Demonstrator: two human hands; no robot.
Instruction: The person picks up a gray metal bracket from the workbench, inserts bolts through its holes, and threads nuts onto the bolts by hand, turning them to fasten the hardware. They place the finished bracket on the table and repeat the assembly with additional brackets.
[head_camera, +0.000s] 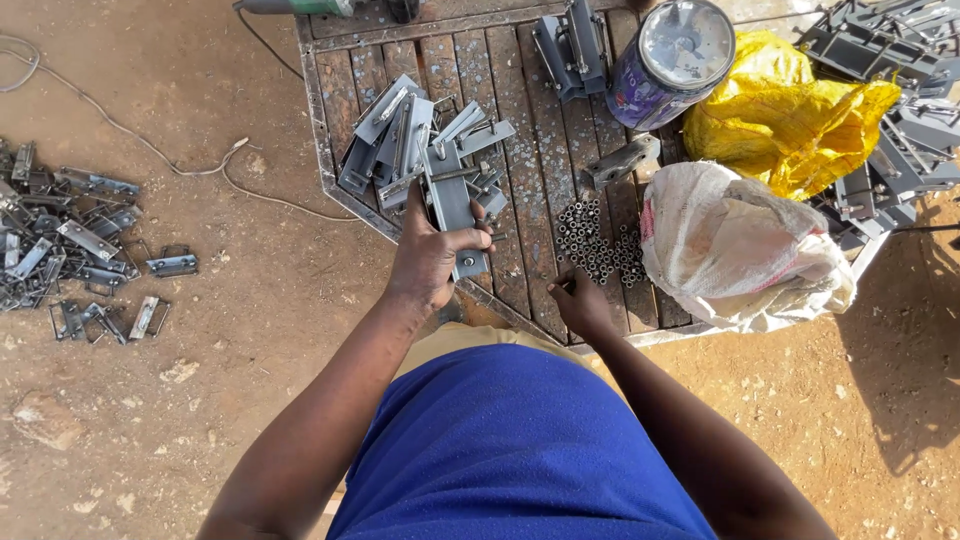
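My left hand (432, 258) grips a long grey metal latch plate (452, 205), held lengthwise over the slatted metal table (540, 150). Behind it lies a heap of similar grey metal plates (400, 135). My right hand (580, 300) rests at the near edge of the table, its fingers pinched at a pile of small short metal tubes (598, 245); whether a tube is between the fingers cannot be seen.
A white woven sack (740, 250) and a yellow plastic bag (790, 110) sit at the table's right, with a purple tin can (665, 65) behind. More metal parts lie at the far right (890, 100) and on the dirt at the left (70, 240). A cable (200, 165) crosses the ground.
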